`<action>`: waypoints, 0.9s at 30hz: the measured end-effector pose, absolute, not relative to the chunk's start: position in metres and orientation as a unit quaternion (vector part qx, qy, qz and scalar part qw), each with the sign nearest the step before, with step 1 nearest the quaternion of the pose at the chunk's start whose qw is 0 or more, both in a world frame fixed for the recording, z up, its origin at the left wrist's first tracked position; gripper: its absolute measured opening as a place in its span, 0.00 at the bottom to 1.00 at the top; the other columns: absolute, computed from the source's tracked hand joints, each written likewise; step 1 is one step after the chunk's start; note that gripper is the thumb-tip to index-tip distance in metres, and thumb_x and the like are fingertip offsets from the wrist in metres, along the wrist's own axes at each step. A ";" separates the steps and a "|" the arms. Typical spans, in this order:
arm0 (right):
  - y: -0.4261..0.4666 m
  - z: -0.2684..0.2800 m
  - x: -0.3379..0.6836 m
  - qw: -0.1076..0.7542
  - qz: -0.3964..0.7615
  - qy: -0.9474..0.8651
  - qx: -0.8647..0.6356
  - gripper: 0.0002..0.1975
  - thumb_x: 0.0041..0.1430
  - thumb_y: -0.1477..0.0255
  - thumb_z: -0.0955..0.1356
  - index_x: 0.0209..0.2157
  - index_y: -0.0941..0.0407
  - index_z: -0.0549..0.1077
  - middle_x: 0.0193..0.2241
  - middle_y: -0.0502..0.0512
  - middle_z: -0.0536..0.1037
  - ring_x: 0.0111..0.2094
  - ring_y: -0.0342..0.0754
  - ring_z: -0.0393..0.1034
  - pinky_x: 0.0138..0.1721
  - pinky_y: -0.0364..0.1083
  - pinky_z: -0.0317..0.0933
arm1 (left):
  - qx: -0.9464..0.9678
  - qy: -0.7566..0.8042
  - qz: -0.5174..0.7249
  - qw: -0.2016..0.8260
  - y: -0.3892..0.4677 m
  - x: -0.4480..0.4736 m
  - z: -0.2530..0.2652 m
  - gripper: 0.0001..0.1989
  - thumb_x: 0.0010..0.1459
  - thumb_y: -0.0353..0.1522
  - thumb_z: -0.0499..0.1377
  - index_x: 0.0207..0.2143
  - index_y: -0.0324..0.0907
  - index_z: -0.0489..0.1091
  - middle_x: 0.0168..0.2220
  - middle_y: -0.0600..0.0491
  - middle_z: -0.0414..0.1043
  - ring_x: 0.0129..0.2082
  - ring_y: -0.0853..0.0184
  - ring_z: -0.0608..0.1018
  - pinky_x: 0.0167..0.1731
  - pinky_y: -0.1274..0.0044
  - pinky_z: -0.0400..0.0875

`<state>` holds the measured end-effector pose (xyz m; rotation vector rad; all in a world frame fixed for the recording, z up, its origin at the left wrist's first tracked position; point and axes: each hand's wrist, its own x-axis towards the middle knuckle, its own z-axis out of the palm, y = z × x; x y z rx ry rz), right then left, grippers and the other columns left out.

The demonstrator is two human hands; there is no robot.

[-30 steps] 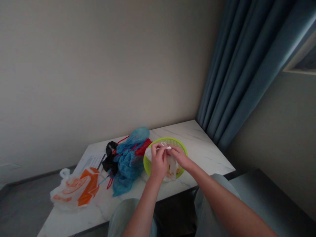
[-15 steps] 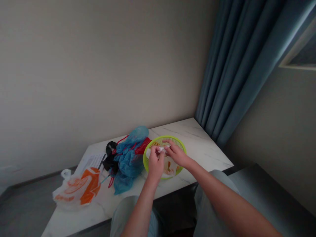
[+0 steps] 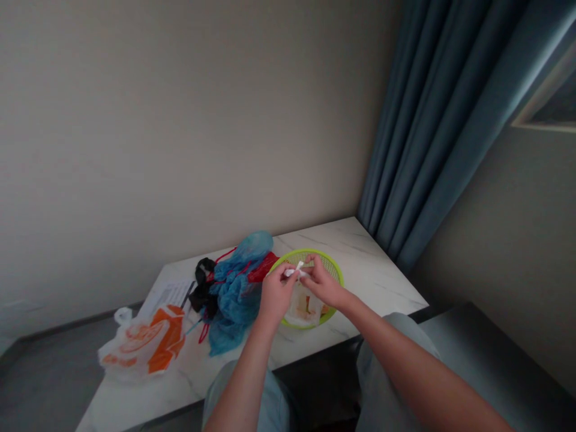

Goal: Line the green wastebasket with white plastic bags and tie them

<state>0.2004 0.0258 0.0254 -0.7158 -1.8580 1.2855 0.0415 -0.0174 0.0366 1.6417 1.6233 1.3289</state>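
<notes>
A translucent white plastic bag (image 3: pixel 302 306) with orange-brown marks hangs in the yellow-green basket (image 3: pixel 340 275). Above the basket, my left hand (image 3: pixel 275 294) pinches one twisted white end of the bag. Close beside it, my right hand (image 3: pixel 324 283) grips the other end between thumb and fingers. The white strips cross between my fingertips; whether they form a knot is too small to tell. My hands hide part of the basket's inside and its left rim.
Left of the basket lie crumpled blue plastic bags (image 3: pixel 238 300), a red bag (image 3: pixel 264 267) and a black bag (image 3: pixel 202 295). An orange-and-white plastic bag (image 3: pixel 150 345) and a printed sheet (image 3: pixel 165 294) lie farther left on the marble-patterned table (image 3: pixel 378 273). A blue curtain (image 3: pixel 418 150) hangs right.
My left hand has shifted slightly left and my right hand's fingers have curled in. The white strips now stick up and cross between the fingertips. The basket appears slightly farther right.
</notes>
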 end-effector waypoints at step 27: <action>0.049 0.023 0.216 0.390 0.174 -0.863 -0.270 0.13 0.59 0.81 0.64 0.29 0.52 0.78 0.47 0.55 0.78 0.48 0.52 0.70 0.51 0.54 0.61 | 0.721 0.546 0.315 0.289 0.004 0.033 0.035 0.16 0.56 0.30 0.52 0.16 0.43 0.60 0.15 0.59 0.53 0.19 0.70 0.61 0.23 0.75 0.50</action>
